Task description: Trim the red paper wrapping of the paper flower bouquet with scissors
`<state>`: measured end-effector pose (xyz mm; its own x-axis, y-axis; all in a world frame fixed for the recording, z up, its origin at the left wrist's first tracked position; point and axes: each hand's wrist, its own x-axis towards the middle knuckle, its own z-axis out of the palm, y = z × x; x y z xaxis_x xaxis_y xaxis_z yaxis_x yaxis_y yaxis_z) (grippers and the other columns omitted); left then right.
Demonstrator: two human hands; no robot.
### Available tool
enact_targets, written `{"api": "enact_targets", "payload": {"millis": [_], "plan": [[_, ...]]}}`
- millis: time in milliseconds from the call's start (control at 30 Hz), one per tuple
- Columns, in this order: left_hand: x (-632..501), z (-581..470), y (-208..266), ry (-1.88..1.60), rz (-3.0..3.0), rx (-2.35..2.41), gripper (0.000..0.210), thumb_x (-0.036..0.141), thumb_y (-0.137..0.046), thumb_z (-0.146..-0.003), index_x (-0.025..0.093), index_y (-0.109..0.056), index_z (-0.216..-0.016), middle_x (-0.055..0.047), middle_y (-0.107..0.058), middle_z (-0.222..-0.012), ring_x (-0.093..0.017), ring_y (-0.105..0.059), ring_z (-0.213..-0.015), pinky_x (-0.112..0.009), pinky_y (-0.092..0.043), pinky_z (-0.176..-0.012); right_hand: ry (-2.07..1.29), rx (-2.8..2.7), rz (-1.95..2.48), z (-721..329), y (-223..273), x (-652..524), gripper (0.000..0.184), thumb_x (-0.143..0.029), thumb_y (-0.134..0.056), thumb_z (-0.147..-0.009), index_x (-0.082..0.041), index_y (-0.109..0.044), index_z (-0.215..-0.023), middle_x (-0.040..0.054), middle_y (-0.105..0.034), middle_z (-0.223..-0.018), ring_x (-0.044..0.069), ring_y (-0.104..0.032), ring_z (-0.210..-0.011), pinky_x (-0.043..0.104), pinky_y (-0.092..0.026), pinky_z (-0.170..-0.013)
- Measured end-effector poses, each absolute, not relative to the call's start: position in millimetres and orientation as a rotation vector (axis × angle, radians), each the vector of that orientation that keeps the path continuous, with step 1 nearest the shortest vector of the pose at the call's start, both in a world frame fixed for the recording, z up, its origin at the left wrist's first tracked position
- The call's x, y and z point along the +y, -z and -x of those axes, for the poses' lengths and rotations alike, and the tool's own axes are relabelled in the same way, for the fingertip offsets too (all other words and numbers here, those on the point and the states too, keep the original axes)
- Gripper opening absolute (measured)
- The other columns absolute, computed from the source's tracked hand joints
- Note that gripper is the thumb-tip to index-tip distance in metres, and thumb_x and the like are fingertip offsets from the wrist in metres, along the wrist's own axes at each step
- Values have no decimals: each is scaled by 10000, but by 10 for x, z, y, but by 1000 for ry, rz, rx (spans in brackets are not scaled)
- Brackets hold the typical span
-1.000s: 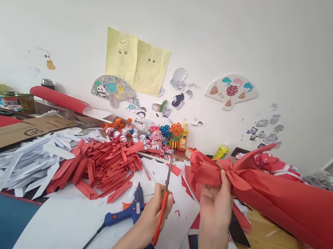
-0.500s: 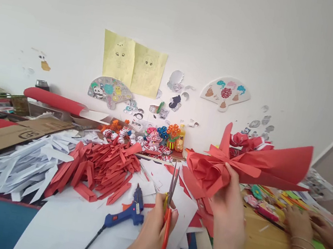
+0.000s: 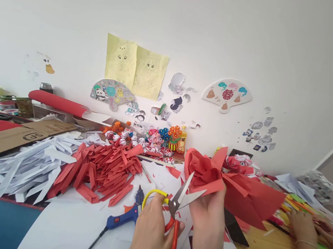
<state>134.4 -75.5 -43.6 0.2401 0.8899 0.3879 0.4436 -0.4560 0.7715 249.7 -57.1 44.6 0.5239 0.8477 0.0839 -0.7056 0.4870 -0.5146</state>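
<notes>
White wall (image 3: pixel 185 16) above blue worktable (image 3: pixel 4 220). Left hand (image 3: pixel 150 231): gripping scissors (image 3: pixel 174 205), blades now wide apart, narrowly parted half a second earlier. Right hand (image 3: pixel 209 212): grasping red paper flower (image 3: pixel 205 168) above the worktable, beside the blades; contact unclear, grip partly hidden.

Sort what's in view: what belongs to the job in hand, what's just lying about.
In the job:
scissors, in the left hand
red paper, in the right hand

Apparently just lying about:
glue gun
folded red strips
white strips
cardboard
</notes>
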Motion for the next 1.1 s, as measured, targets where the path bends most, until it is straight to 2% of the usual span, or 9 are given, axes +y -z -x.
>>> {"api": "enact_targets", "payload": {"millis": [100, 233, 533, 700, 900, 1100], "plan": [[-772, -1318, 364, -1027, -1927, 1199, 324, 341, -520, -836, 220, -425, -1121, -90, -612, -1031, -285, -592, -949, -372, -416, -789, -896, -308, 475, -2472, -432, -545, 287, -492, -659, -792, -280, -708, -980, -44, -743, -989, 138, -667, -1001, 303, -532, -937], [-795, -1309, 328, -965, -1865, 1194, 327, 341, -511, -839, 226, -397, -1123, -84, -636, -997, -299, -600, -963, -365, -400, -780, -866, -218, 481, -2484, -406, -514, 296, -473, -664, -795, -268, -704, -1006, -53, -740, -1009, 105, -661, -990, 235, -517, -926], [-762, -1329, 276, -936, -1914, 1243, 220, 386, -466, -875, 245, -399, -1030, -75, -641, -1028, -284, -601, -927, -348, -388, -766, -868, -193, 457, -2483, -349, -462, 262, -452, -658, -797, -257, -704, -964, -46, -746, -964, 121, -676, -924, 275, -531, -889], [-704, -1336, 280, -826, -1974, 1264, 188, 436, -377, -929, 249, -366, -940, -56, -661, -891, -269, -620, -770, -305, -356, -642, -808, -208, 466, -2469, -331, -431, 298, -452, -672, -783, -258, -696, -1007, -53, -743, -973, 98, -662, -956, 236, -510, -896], [-655, -1363, 337, -757, -2121, 1389, 190, 434, -383, -937, 248, -380, -971, -44, -682, -817, -286, -648, -754, -290, -283, -580, -811, -175, 463, -2473, -276, -393, 290, -483, -652, -784, -240, -691, -938, -34, -735, -1026, 113, -670, -929, 242, -528, -829], [-624, -1380, 320, -694, -2170, 1410, 221, 451, -348, -952, 244, -394, -1014, -53, -706, -827, -298, -673, -756, -290, -265, -561, -795, -152, 451, -2466, -270, -354, 287, -470, -646, -789, -240, -693, -955, -36, -731, -1042, 103, -666, -952, 227, -521, -862]]}}
